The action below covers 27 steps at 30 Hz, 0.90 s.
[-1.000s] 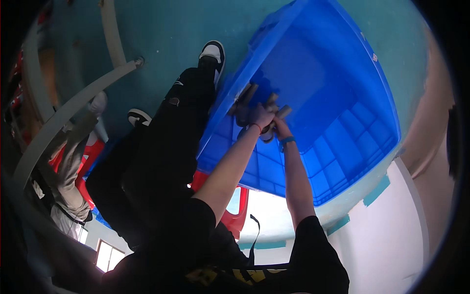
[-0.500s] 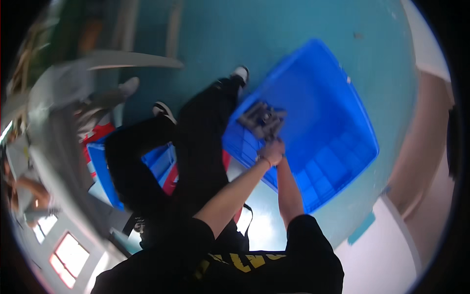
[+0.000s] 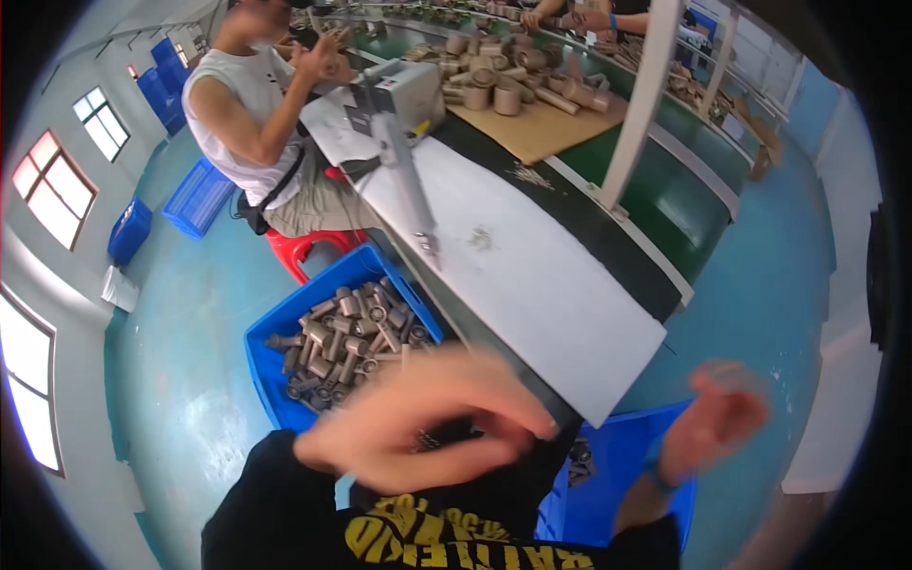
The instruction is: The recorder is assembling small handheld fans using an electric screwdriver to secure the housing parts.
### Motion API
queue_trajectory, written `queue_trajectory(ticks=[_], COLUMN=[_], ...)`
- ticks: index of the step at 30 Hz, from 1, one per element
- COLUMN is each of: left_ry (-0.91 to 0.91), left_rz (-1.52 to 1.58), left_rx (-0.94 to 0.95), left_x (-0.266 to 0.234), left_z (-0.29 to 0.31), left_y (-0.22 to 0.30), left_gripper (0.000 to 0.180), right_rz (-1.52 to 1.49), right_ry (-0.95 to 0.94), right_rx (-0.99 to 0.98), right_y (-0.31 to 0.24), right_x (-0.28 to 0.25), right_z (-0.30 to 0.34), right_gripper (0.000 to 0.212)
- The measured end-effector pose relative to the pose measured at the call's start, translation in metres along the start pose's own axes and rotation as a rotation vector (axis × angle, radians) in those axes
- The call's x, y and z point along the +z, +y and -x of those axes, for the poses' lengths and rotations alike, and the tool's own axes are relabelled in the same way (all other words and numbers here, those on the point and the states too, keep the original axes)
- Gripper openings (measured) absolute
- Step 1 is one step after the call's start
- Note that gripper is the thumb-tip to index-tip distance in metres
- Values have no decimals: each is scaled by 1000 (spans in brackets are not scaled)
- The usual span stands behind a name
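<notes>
Smeared by motion, my left hand (image 3: 427, 418) hangs in front of my chest. Its fingers curve toward the thumb with a gap between them, and no object shows there. My right hand (image 3: 719, 418) is raised at the right, its blurred fingers loosely bent and apart, with nothing seen in them. Below it, a blue bin (image 3: 627, 446) holds a few grey parts (image 3: 581, 464), partly hidden by my arm and shirt. Beyond my left hand a second blue bin (image 3: 275, 380) is heaped with grey-brown pipe-like plastic parts (image 3: 347, 332).
A white-covered workbench (image 3: 532, 285) runs beside a green conveyor (image 3: 670, 204). Cardboard (image 3: 537, 133) carries more pipe-like parts (image 3: 494, 81). A metal arm-like fixture (image 3: 404, 171) stands on the bench. A co-worker (image 3: 242, 114) sits on a red stool (image 3: 299, 249); another person's hands (image 3: 579, 21) work at the far side.
My hands have come up, away from the grey parts in the blue bin, and are now apart. The view has swung from that bin to the workbench and the full bin.
</notes>
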<state>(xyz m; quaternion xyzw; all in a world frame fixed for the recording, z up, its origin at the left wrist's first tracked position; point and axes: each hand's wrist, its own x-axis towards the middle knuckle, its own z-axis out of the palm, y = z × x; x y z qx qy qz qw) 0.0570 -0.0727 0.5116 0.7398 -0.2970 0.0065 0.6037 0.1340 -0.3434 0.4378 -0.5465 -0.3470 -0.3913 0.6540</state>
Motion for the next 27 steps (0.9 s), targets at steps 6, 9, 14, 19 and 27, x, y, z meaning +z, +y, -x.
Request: queue_trajectory(ticks=[6,9,14,19,27], left_ry=[578,630,671,793,616], left_rz=[-216,-422,-502,-539,53], left_rx=[507,718,885,814,854], left_x=[-57,-61,-33,-20,-3], left_z=[105,162,301,99,76], left_y=[85,87,48,87,83], left_gripper=[20,21,23,26,45], right_rz=[-304,-500,-624,-779,-1031], right_ry=[-329,-344,-374,-413,-548], right_rx=[-43,-195,-198,47,318], right_y=[-28,-23,-45,-84,-111], right_x=[-47,-16,39,102,157], right_z=[-111,-93,-79,-69,-94], right_gripper=[48,45,41,38,35])
